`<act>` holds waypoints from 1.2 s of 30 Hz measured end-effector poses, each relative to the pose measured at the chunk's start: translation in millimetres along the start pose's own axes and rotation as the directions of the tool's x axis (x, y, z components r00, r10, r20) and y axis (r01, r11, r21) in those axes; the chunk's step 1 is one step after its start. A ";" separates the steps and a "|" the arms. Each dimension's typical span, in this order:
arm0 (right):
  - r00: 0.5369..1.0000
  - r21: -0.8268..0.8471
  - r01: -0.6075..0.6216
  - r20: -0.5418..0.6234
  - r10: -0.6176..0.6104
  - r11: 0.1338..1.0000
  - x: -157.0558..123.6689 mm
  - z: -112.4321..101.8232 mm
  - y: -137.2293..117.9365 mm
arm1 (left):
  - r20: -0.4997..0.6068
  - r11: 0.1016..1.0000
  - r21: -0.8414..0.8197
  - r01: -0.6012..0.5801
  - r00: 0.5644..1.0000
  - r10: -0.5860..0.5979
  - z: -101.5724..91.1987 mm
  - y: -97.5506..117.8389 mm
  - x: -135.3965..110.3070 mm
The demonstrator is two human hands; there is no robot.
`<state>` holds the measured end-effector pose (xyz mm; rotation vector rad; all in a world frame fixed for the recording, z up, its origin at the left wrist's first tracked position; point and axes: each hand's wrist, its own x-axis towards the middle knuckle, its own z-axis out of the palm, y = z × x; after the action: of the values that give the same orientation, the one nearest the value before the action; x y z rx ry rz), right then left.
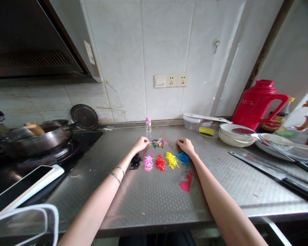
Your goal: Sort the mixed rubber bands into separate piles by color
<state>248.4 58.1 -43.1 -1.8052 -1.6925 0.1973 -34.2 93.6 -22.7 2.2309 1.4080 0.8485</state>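
While sorted colour heaps [160, 162] line the bench [154, 201], left hand [141, 143] pinches the mixed pile [158, 142]; right hand [185, 145] rests loosely curled, its grip empty.

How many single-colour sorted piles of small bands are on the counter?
5, in a row between the hands: black pile, pink pile, red pile, yellow pile, blue pile. The mixed pile behind is unsorted.

Five sorted piles of small bands are counted at centre frame: black pile [136, 161], pink pile [148, 163], red pile [160, 162], yellow pile [171, 160], blue pile [183, 159]. One mixed pile [158, 142] is seen above them. Two hands are counted: left hand [141, 143], right hand [185, 146].
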 end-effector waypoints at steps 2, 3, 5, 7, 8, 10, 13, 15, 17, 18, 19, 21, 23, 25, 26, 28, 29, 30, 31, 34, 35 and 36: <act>1.000 -0.011 -0.001 -0.003 0.001 1.000 0.4 0.8 0.5 | -0.007 1.000 0.012 -0.007 1.000 0.007 0.8 -1.2 -0.2; 1.000 -0.014 0.000 -0.005 0.000 1.000 0.7 1.3 0.8 | -0.010 1.000 0.019 -0.009 1.000 0.009 1.0 -1.3 -0.5; 1.000 -0.015 0.002 -0.009 -0.002 1.000 1.2 2.1 1.4 | -0.019 1.000 0.026 -0.010 1.000 0.011 1.0 -0.2 -1.1; 1.000 -0.015 0.003 -0.010 -0.003 1.000 1.7 2.6 1.7 | -0.034 1.000 0.021 -0.011 0.999 0.012 0.4 3.4 -1.3; 1.000 -0.017 0.001 -0.010 -0.001 1.000 1.8 2.7 1.6 | -0.042 1.000 0.013 -0.016 0.999 0.017 0.1 6.4 -1.2; 1.000 -0.021 -0.005 -0.007 0.005 1.000 1.7 2.4 1.3 | -0.049 0.999 -0.013 -0.039 0.998 0.038 0.7 15.0 -0.7; 1.000 -0.026 -0.012 0.002 0.012 1.000 1.0 1.5 0.4 | -0.036 0.994 -0.063 -0.086 0.996 0.084 5.7 34.9 -0.7; 1.000 -0.029 -0.014 0.004 0.014 1.000 0.3 0.8 -0.3 | -0.019 0.990 -0.083 -0.115 0.993 0.114 12.2 51.7 -2.7; 1.000 -0.029 -0.014 -0.001 0.014 0.999 -0.2 0.4 -0.8 | 0.009 0.981 -0.071 -0.179 0.984 0.180 20.8 69.2 -7.2; 1.000 -0.028 -0.013 -0.003 0.013 1.000 -0.4 0.3 -0.9 | 0.030 0.976 -0.055 -0.213 0.976 0.215 25.6 77.7 -10.2; 1.000 -0.025 -0.012 -0.005 0.011 1.000 -0.4 0.2 -0.9 | 0.052 0.968 -0.037 -0.249 0.967 0.250 30.5 85.6 -13.6; 1.000 -0.015 -0.007 -0.005 0.007 1.000 -0.2 0.4 -0.6 | 0.082 0.948 0.007 -0.318 0.945 0.317 40.3 99.7 -20.7; 1.000 -0.009 -0.004 -0.004 0.004 1.000 0.4 1.1 0.1 | 0.098 0.936 0.049 -0.348 0.935 0.342 49.2 110.9 -27.2; 1.000 -0.007 -0.001 -0.008 0.001 1.000 1.2 2.1 1.0 | 0.101 0.932 0.082 -0.353 0.933 0.345 56.5 119.4 -32.3; 1.000 -0.008 0.000 -0.011 0.000 1.000 1.6 2.7 1.5 | 0.099 0.930 0.090 -0.356 0.933 0.347 59.6 122.7 -34.2; 1.000 -0.010 -0.001 -0.019 0.001 1.000 2.3 3.9 2.3 | 0.101 0.925 0.085 -0.370 0.927 0.361 64.4 127.4 -37.2; 1.000 -0.011 -0.001 -0.021 0.001 1.000 2.6 4.4 2.7 | 0.107 0.923 0.075 -0.379 0.923 0.370 66.1 128.8 -38.1; 1.000 -0.013 -0.002 -0.020 0.002 1.000 2.9 4.8 3.1 | 0.115 0.921 0.062 -0.384 0.919 0.376 67.3 129.4 -38.8; 1.000 -0.014 -0.003 -0.018 0.003 1.000 3.2 5.2 3.5 | 0.122 0.920 0.051 -0.388 0.917 0.380 67.8 129.3 -39.1; 1.000 -0.004 -0.006 -0.011 0.005 1.000 4.2 5.7 4.9 | 0.114 0.924 0.032 -0.380 0.920 0.374 64.9 124.5 -37.3; 1.000 0.004 -0.006 -0.010 0.006 1.000 4.7 5.5 5.4 | 0.101 0.927 0.027 -0.373 0.924 0.369 62.3 121.3 -35.6; 1.000 0.013 -0.005 -0.007 0.005 1.000 5.3 5.2 5.9 | 0.084 0.931 0.021 -0.365 0.928 0.362 58.9 117.3 -33.3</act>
<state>251.4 65.2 -48.7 -1.7987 -1.6783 0.2026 73.8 13.3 -7.2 2.5689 0.9936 0.8405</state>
